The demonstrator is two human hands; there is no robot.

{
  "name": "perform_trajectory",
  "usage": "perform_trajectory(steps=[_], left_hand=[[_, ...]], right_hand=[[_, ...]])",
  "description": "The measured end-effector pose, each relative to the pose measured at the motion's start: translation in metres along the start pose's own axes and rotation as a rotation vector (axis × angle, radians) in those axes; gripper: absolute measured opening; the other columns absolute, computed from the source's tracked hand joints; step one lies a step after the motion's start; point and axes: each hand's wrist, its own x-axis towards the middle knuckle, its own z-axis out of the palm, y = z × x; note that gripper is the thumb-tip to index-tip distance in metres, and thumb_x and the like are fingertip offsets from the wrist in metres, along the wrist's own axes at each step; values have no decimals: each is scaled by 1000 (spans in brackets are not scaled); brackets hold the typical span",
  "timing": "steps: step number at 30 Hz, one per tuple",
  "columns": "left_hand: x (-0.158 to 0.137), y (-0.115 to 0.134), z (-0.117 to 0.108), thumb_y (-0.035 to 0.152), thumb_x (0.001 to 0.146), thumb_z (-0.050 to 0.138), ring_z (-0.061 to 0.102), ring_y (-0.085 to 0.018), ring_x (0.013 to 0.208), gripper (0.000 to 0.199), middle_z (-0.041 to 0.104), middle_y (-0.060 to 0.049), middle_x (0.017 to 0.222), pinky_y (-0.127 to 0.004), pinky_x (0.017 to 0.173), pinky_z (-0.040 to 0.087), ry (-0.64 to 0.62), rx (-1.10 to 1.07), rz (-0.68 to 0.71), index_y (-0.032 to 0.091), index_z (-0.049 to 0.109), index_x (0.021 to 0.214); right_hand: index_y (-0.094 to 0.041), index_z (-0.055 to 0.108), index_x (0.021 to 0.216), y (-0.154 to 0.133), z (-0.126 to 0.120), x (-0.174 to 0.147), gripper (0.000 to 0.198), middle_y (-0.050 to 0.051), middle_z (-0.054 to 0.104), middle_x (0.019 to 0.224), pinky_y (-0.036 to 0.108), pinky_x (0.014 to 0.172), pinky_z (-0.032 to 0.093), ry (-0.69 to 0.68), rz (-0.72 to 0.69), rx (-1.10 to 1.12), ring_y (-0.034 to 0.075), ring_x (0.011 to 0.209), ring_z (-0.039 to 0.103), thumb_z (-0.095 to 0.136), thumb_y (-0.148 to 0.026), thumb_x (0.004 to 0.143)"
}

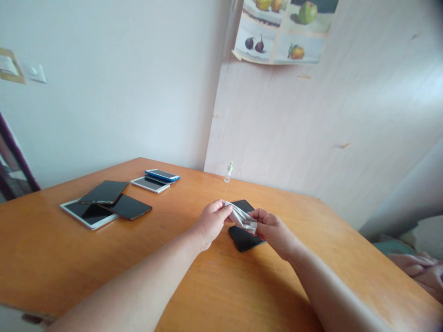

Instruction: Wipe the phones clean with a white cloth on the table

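A folded light grey cloth (pixel 241 218) is stretched between my two hands, above the table. My left hand (pixel 213 221) pinches its left end between thumb and fingers. The right end is gripped by my right hand (pixel 273 230) in the same way. Below the cloth, two dark flat devices lie on the wood: a black one nearer me (pixel 243 240) and another dark one farther back (pixel 243 205). The cloth and my hands cover parts of both, so I cannot tell whether they touch.
Left on the wooden table (pixel 194 295) lie a white tablet (pixel 95 225) under two dark devices (pixel 104 192) (pixel 130 207), and a white tablet (pixel 147 184) beneath a blue-edged one (pixel 162 174). A small clear pump bottle (pixel 227 175) stands near the back edge, before a board.
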Motion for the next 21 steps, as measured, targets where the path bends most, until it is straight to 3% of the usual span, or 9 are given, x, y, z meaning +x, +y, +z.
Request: perform_trajectory(steps=[4,7,11,13,15,18,21], left_hand=[[2,3,-5,38,80,60,61,-14,69,23,67,-2,75,-25,66,43,58,-84,-58,16,60,82],[4,2,-8,37,81,59,60,-13,67,21,67,-2,75,-23,62,41,44,-138,-103,16,59,84],[4,1,-8,36,82,59,60,-12,67,20,65,-1,76,-22,60,40,-55,-255,-165,17,57,87],[3,1,-6,36,82,58,59,-11,64,19,62,0,73,-22,58,40,-116,-313,-170,17,55,84],[2,0,-5,35,82,57,57,-11,61,18,59,1,69,-21,56,39,-128,-316,-169,17,54,83],[0,0,-2,30,82,56,58,-11,63,14,62,1,72,-22,58,41,-44,-172,-164,17,54,89],[-2,-2,2,26,79,60,61,-13,68,27,66,0,78,-24,63,45,31,25,-105,18,53,104]], right_hand=[[-17,61,89,3,-3,4,21,1,62,75,21,49,32,129,29,7,10,58,50,61,-31,73],[-18,61,101,0,-2,2,32,4,65,87,23,52,36,204,-8,-9,11,63,53,61,-40,77],[-23,53,124,-5,7,-5,53,5,63,109,25,63,44,60,-157,-55,14,79,59,67,-44,78],[-22,55,119,-7,12,-6,47,4,65,102,26,66,45,-31,-171,-79,14,79,59,68,-40,77],[-19,58,103,-7,15,-6,30,1,65,85,25,65,43,-37,-165,-69,13,73,58,66,-37,80],[-19,55,92,-5,13,-4,22,-1,63,71,23,57,39,28,-140,36,11,62,53,63,-36,82],[-19,54,91,-3,10,-3,21,-1,62,68,22,53,35,33,-132,141,10,58,51,63,-36,83]])
